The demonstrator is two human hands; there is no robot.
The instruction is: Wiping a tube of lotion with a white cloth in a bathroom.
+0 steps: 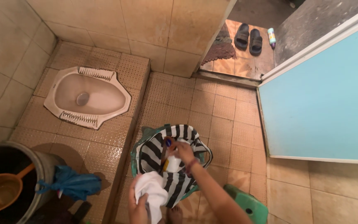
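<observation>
Striped bag (152, 151), black and white with a green rim, sits open on the tiled floor (224, 112) at about 6 o'clock in your view, just in front of your feet. Inside it your right hand (184, 152) is closed around a white bottle (173, 162) with a blue cap, held upright over the bag's mouth; the forearm runs back toward 5 o'clock, a dark band at the wrist. Your left hand (139, 206), down at 6 o'clock, is gripping a bunched white cloth (154, 191) that touches the bag's near edge.

At 8 o'clock a dark bucket (42, 166) holds an orange scoop (3, 188), its handle leaning toward the rim; whether there is water in it you cannot tell. A blue plastic bag (72, 182) hangs at the bucket's side. The squat toilet (87, 96) lies at 10 o'clock on a raised step. A green stool (251, 205) stands at 5 o'clock, just beside your right arm. Black sandals (248, 39) wait past the doorway at 1 o'clock, and the blue door (324, 99) fills 3 o'clock.
</observation>
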